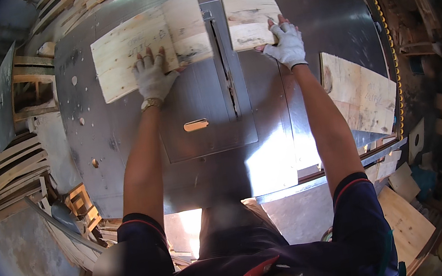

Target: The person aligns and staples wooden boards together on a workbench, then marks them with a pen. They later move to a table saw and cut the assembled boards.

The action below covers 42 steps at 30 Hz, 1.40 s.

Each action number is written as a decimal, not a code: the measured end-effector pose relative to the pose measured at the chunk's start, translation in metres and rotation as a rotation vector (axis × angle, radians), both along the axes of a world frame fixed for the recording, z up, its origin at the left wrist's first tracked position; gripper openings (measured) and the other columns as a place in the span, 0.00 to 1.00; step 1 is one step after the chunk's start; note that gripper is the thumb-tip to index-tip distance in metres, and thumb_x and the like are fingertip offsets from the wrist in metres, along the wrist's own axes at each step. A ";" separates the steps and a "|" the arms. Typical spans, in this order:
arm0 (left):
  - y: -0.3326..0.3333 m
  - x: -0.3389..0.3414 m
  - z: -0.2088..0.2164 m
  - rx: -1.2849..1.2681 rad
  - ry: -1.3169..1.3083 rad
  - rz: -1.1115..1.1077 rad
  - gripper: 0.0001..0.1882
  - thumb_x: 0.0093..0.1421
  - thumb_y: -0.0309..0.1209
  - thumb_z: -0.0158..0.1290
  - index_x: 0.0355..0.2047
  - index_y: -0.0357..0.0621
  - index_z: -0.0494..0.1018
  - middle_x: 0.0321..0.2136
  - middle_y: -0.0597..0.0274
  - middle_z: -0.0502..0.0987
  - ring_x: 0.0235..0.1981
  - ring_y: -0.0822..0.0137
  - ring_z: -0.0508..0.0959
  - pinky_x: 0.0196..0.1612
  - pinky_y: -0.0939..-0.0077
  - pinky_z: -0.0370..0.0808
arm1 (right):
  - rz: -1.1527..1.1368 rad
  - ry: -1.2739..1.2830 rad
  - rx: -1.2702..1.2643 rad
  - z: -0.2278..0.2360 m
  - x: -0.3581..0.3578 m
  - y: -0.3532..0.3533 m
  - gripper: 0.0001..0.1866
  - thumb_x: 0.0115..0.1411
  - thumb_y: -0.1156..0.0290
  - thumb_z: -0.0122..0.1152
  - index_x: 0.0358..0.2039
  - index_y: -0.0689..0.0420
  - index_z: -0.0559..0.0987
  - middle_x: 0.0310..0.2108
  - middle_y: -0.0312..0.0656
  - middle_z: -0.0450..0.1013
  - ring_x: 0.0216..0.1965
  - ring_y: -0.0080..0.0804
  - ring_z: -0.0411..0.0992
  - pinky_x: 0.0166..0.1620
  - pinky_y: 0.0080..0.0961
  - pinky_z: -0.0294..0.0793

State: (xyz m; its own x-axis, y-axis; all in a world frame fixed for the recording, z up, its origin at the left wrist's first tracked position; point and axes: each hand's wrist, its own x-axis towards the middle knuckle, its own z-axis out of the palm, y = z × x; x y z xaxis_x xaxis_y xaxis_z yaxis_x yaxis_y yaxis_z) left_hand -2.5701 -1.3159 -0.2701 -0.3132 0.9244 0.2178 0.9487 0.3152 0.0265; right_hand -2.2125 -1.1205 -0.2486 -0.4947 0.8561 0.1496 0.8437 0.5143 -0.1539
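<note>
Both my hands wear white fingerless gloves and reach forward over a metal saw table (209, 177). My left hand (154, 78) lies with fingers spread on the near edge of a wide plywood board (124, 46), which bears faint handwriting. My right hand (286, 44) rests, fingers apart, on the near right corner of a narrower plywood piece (250, 8). Between the two boards runs a long dark slot (224, 72) in an inset plate, with a narrow metal part at its far end. An oval finger hole (196, 125) shows in that plate.
Another plywood piece (360, 94) lies on the table's right side, beside a yellow chain-like strip (390, 55) along the edge. Stacked wooden strips (6, 170) stand on the left. A plywood sheet (411, 224) leans low at the right, among offcuts.
</note>
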 end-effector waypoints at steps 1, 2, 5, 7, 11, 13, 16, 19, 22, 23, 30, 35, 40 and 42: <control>-0.002 -0.017 0.000 0.012 -0.002 -0.002 0.46 0.51 0.66 0.60 0.66 0.58 0.69 0.67 0.45 0.65 0.68 0.43 0.61 0.67 0.44 0.55 | -0.029 -0.035 -0.017 0.006 0.009 0.007 0.50 0.43 0.32 0.72 0.62 0.48 0.75 0.70 0.53 0.59 0.70 0.51 0.57 0.71 0.46 0.54; -0.005 -0.035 0.000 0.005 -0.008 0.001 0.46 0.51 0.65 0.61 0.66 0.57 0.69 0.67 0.45 0.65 0.68 0.44 0.61 0.67 0.45 0.55 | -0.074 -0.092 -0.044 0.012 0.018 0.012 0.49 0.44 0.32 0.71 0.63 0.47 0.75 0.70 0.53 0.59 0.70 0.51 0.57 0.71 0.46 0.54; -0.036 -0.073 -0.007 0.267 -0.127 0.243 0.41 0.54 0.57 0.64 0.61 0.46 0.71 0.54 0.46 0.74 0.58 0.49 0.71 0.58 0.50 0.67 | -0.196 -0.039 -0.277 0.028 0.040 0.025 0.50 0.46 0.33 0.71 0.64 0.50 0.73 0.69 0.52 0.61 0.69 0.52 0.58 0.69 0.43 0.58; -0.045 -0.085 -0.021 0.747 -0.711 0.667 0.31 0.58 0.50 0.63 0.53 0.39 0.74 0.40 0.55 0.78 0.38 0.57 0.77 0.43 0.59 0.74 | -0.409 -0.007 -0.324 0.030 0.045 0.030 0.56 0.44 0.31 0.71 0.64 0.61 0.69 0.65 0.58 0.65 0.66 0.52 0.63 0.66 0.41 0.65; -0.032 -0.142 -0.018 0.863 -1.858 1.176 0.25 0.61 0.48 0.55 0.52 0.45 0.76 0.42 0.59 0.78 0.38 0.59 0.77 0.45 0.59 0.73 | -0.706 0.044 -0.427 0.023 0.042 0.036 0.64 0.38 0.32 0.75 0.64 0.71 0.65 0.60 0.65 0.70 0.62 0.54 0.70 0.62 0.40 0.71; -0.022 -0.163 -0.008 0.806 -2.057 1.197 0.26 0.61 0.48 0.51 0.53 0.46 0.75 0.46 0.58 0.79 0.44 0.57 0.76 0.51 0.55 0.71 | -0.750 0.029 -0.468 0.018 0.043 0.043 0.65 0.38 0.34 0.77 0.65 0.71 0.64 0.59 0.65 0.70 0.61 0.54 0.71 0.62 0.39 0.72; 0.003 -0.171 0.000 0.660 -2.011 1.182 0.27 0.61 0.46 0.47 0.57 0.49 0.74 0.59 0.57 0.75 0.59 0.51 0.71 0.66 0.48 0.60 | -0.711 0.116 -0.562 0.009 0.050 0.055 0.60 0.37 0.35 0.79 0.60 0.70 0.71 0.59 0.62 0.72 0.61 0.52 0.72 0.60 0.38 0.72; 0.017 -0.177 0.000 0.752 -2.041 1.026 0.26 0.63 0.47 0.46 0.58 0.50 0.74 0.59 0.58 0.75 0.60 0.50 0.71 0.66 0.47 0.61 | -0.716 0.080 -0.649 -0.001 0.059 0.064 0.53 0.38 0.35 0.78 0.53 0.68 0.79 0.55 0.59 0.76 0.58 0.50 0.75 0.57 0.38 0.74; 0.029 -0.185 -0.018 0.841 -2.087 0.951 0.24 0.67 0.46 0.43 0.58 0.51 0.73 0.59 0.59 0.76 0.59 0.52 0.74 0.63 0.47 0.67 | -0.739 0.058 -0.654 -0.012 0.064 0.071 0.45 0.39 0.37 0.79 0.46 0.66 0.84 0.49 0.55 0.80 0.53 0.48 0.79 0.53 0.38 0.76; 0.029 -0.190 -0.027 0.892 -2.081 0.927 0.24 0.69 0.46 0.43 0.58 0.51 0.73 0.58 0.59 0.76 0.59 0.53 0.75 0.62 0.47 0.70 | -0.742 0.069 -0.654 -0.015 0.065 0.072 0.44 0.40 0.40 0.80 0.46 0.67 0.83 0.48 0.54 0.81 0.51 0.46 0.80 0.52 0.37 0.77; -0.041 -0.214 -0.093 0.772 -2.092 0.687 0.24 0.75 0.42 0.38 0.64 0.42 0.66 0.62 0.57 0.73 0.62 0.56 0.72 0.66 0.52 0.68 | -0.665 0.842 -1.094 -0.005 0.071 0.048 0.26 0.50 0.51 0.80 0.37 0.61 0.84 0.27 0.39 0.77 0.28 0.30 0.75 0.30 0.28 0.77; -0.186 -0.210 -0.096 0.172 -0.556 0.341 0.13 0.56 0.33 0.62 0.39 0.36 0.80 0.34 0.59 0.84 0.33 0.71 0.76 0.32 0.68 0.76 | -0.666 1.102 -1.088 0.039 0.107 0.011 0.18 0.66 0.54 0.62 0.41 0.58 0.81 0.24 0.38 0.74 0.19 0.28 0.70 0.20 0.29 0.71; -0.279 -0.114 -0.083 0.403 -1.076 0.765 0.16 0.59 0.35 0.59 0.44 0.37 0.77 0.39 0.58 0.82 0.39 0.68 0.76 0.39 0.66 0.74 | -0.796 1.587 -0.859 0.123 0.171 0.029 0.16 0.71 0.55 0.53 0.49 0.53 0.78 0.38 0.41 0.78 0.34 0.32 0.78 0.26 0.30 0.76; -0.285 -0.063 -0.076 0.336 -1.200 0.758 0.17 0.60 0.35 0.57 0.46 0.37 0.75 0.41 0.57 0.81 0.41 0.67 0.75 0.41 0.65 0.73 | -0.281 2.128 -0.808 0.153 0.192 0.020 0.22 0.71 0.52 0.52 0.58 0.52 0.69 0.54 0.45 0.71 0.48 0.42 0.76 0.42 0.40 0.83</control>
State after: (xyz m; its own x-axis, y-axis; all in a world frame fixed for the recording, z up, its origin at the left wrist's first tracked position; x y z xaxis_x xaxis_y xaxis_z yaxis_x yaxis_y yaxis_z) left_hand -2.6336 -1.6006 -0.3463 -0.8377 0.4174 -0.3522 -0.0837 0.5392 0.8380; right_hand -2.0209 -1.1009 -0.0959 -0.0460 0.9836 -0.1746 -0.7343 -0.1517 -0.6616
